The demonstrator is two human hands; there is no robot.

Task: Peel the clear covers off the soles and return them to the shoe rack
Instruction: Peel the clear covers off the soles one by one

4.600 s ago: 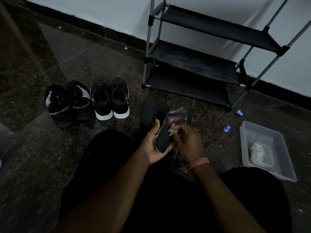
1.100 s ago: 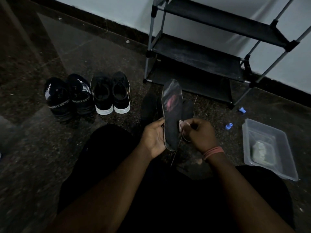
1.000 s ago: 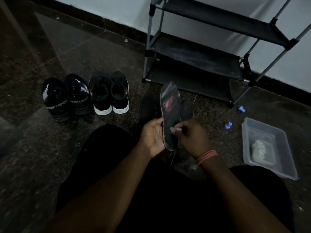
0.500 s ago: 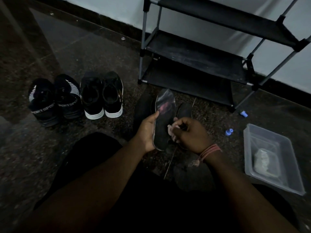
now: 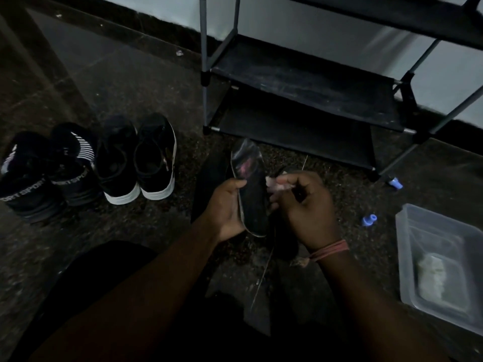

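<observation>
I see dark speckled stone floor [image 5: 125, 82], pale wall [image 5: 313, 19], black shoe rack [image 5: 300, 82]. Sneakers [image 5: 28, 184] read "SPORT". Left hand [image 5: 226, 207] grips the sole [image 5: 252, 194]; right hand [image 5: 304, 202] pinches its clear cover [image 5: 245, 158].

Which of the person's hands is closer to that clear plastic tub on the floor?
Right. The right hand is nearer the tub; the left hand, holding the sole, lies farther away.

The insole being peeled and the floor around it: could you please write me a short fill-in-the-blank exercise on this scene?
1. The left hand holds a dark ____ upright.
2. The right hand pinches the clear cover at the insole's ____ edge.
3. The number of shoes standing on the floor is ____.
4. The clear plastic box lies to the person's ____.

Missing words: insole; right; four; right
</observation>
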